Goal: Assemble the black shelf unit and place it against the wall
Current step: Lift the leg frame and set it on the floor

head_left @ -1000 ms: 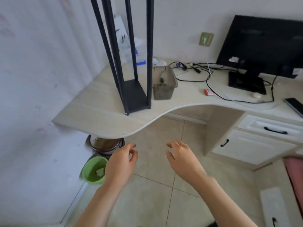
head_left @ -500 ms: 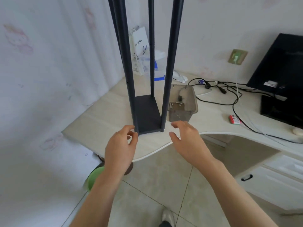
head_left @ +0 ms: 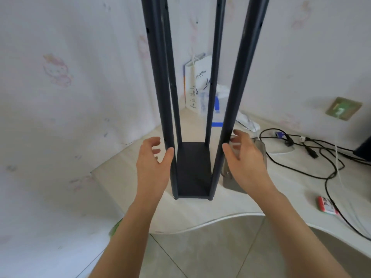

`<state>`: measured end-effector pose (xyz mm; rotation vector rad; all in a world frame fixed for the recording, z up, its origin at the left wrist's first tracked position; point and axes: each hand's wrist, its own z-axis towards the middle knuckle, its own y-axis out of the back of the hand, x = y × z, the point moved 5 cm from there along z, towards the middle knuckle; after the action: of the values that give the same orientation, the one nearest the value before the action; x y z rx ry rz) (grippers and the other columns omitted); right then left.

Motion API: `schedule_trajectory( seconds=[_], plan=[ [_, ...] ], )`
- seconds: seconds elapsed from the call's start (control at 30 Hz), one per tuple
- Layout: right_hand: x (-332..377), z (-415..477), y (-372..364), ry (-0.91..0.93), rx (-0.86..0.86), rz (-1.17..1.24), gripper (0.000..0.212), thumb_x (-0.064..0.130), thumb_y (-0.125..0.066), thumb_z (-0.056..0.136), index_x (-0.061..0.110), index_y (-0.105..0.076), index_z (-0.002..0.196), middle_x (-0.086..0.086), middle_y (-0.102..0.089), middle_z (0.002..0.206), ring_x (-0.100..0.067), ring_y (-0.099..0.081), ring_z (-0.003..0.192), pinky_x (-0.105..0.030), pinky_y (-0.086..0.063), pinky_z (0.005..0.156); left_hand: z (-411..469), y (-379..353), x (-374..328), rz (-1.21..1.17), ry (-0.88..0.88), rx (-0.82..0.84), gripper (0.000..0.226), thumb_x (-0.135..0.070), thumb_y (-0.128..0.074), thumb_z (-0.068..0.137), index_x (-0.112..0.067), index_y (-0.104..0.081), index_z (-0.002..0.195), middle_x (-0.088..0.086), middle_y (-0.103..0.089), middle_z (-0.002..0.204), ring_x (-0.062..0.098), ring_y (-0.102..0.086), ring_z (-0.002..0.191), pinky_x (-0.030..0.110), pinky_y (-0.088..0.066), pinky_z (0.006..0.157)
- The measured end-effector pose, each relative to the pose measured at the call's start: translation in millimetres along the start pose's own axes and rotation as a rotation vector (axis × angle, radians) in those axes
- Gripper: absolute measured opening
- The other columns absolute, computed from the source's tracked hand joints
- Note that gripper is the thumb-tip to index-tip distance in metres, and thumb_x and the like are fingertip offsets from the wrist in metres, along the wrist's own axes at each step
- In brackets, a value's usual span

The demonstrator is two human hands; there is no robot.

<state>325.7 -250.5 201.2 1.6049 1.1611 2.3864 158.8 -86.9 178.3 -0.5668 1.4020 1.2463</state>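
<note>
The black shelf unit (head_left: 193, 169) stands upright on the pale desk (head_left: 128, 177), four tall posts rising from its bottom shelf out of the top of the view. My left hand (head_left: 153, 163) is beside the near left post, thumb touching it, fingers spread and not wrapped round it. My right hand (head_left: 244, 157) is beside the near right post, thumb at the post, fingers spread behind it. Neither hand has closed on a post.
A grey box (head_left: 259, 157) sits just right of the unit, partly behind my right hand. A white paper bag (head_left: 197, 83) stands in the desk corner by the wall. Black cables (head_left: 313, 155) and a small red packet (head_left: 327, 205) lie to the right.
Both hands rose from below the desk edge and reached forward to either side of the shelf unit's near posts. The view moved closer to the unit.
</note>
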Motion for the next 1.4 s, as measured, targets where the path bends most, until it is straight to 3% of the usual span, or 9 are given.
schedule_trajectory(
  seconds=[0.2,0.3,0.37,0.53,0.73,0.8,0.93,1.27,1.4],
  plan=[
    [11.3,18.2,-6.8,0.007,-0.040,0.184,0.031,0.037,-0.048,0.101,0.027,-0.046,0.130,0.004,-0.058,0.127,-0.013,-0.058,0.114,-0.037,-0.052,0.097,28.9,-18.7,-12.9,-0.168,0.064,0.027,0.020,-0.033,-0.065,0.097,-0.036,-0.052,0.112,-0.029,-0.060,0.100,-0.010,-0.062,0.085,-0.003,-0.042,0.057],
    [11.8,24.2,-9.8,0.038,-0.062,0.246,0.017,0.036,-0.046,0.102,0.034,-0.043,0.118,0.014,-0.062,0.102,0.001,-0.060,0.093,-0.023,-0.052,0.080,32.1,-25.6,-17.9,-0.221,0.017,0.040,0.009,-0.035,-0.061,0.099,-0.040,-0.055,0.100,-0.018,-0.066,0.090,-0.010,-0.062,0.084,0.000,-0.044,0.060],
    [10.9,27.8,-12.7,0.048,-0.074,0.329,0.025,0.033,-0.046,0.102,0.033,-0.041,0.127,0.017,-0.060,0.092,0.005,-0.060,0.084,-0.012,-0.049,0.066,32.4,-27.5,-21.0,-0.257,-0.034,0.038,0.007,-0.035,-0.057,0.101,-0.041,-0.055,0.100,-0.011,-0.069,0.091,-0.002,-0.066,0.085,0.004,-0.046,0.066],
    [6.0,34.3,-21.3,0.078,-0.086,0.466,0.044,0.027,-0.047,0.102,0.036,-0.029,0.142,0.006,-0.061,0.089,-0.011,-0.063,0.083,-0.011,-0.052,0.067,37.2,-30.3,-19.8,-0.314,-0.107,0.001,0.003,-0.030,-0.055,0.102,-0.033,-0.055,0.103,-0.011,-0.069,0.087,0.009,-0.069,0.085,0.011,-0.052,0.077],
    [7.1,43.0,-25.4,0.095,-0.043,0.385,0.018,0.030,-0.045,0.103,0.046,-0.040,0.098,-0.006,-0.058,0.080,-0.023,-0.056,0.078,-0.014,-0.047,0.054,44.2,-37.4,-20.2,-0.281,-0.136,-0.066,0.009,-0.029,-0.056,0.102,-0.024,-0.056,0.095,-0.014,-0.060,0.068,0.005,-0.062,0.069,0.012,-0.049,0.066],
    [7.8,46.1,-27.9,0.079,-0.037,0.355,0.016,0.030,-0.044,0.103,0.044,-0.038,0.098,-0.005,-0.058,0.078,-0.015,-0.055,0.063,-0.013,-0.047,0.052,45.8,-39.3,-20.8,-0.267,-0.144,-0.072,0.010,-0.029,-0.055,0.102,-0.022,-0.054,0.096,-0.016,-0.056,0.065,0.003,-0.059,0.065,0.009,-0.047,0.062],
    [11.1,50.0,-28.9,0.089,-0.032,0.367,0.013,0.027,-0.044,0.103,0.038,-0.037,0.103,0.002,-0.055,0.075,0.002,-0.054,0.062,-0.014,-0.047,0.054,46.6,-38.6,-24.2,-0.278,-0.156,-0.084,0.013,-0.031,-0.054,0.102,-0.021,-0.053,0.094,-0.007,-0.054,0.069,0.002,-0.055,0.060,0.010,-0.045,0.058],
    [30.7,51.8,-15.5,0.162,-0.081,0.420,0.016,0.026,-0.046,0.104,0.025,-0.044,0.120,0.016,-0.056,0.070,-0.001,-0.054,0.063,-0.015,-0.048,0.058,48.7,-23.4,-43.2,-0.322,-0.228,-0.082,0.019,-0.047,-0.054,0.095,-0.029,-0.053,0.090,-0.002,-0.052,0.061,0.006,-0.051,0.053,0.014,-0.046,0.053],
    [43.4,41.0,-14.6,0.181,-0.103,0.449,0.011,0.022,-0.045,0.104,0.022,-0.045,0.115,0.013,-0.052,0.068,-0.003,-0.049,0.061,-0.017,-0.045,0.057,45.2,-9.8,-49.0,-0.357,-0.268,-0.078,0.019,-0.045,-0.056,0.094,-0.027,-0.056,0.092,0.008,-0.051,0.064,0.021,-0.049,0.052,0.022,-0.046,0.049]
  ],
)
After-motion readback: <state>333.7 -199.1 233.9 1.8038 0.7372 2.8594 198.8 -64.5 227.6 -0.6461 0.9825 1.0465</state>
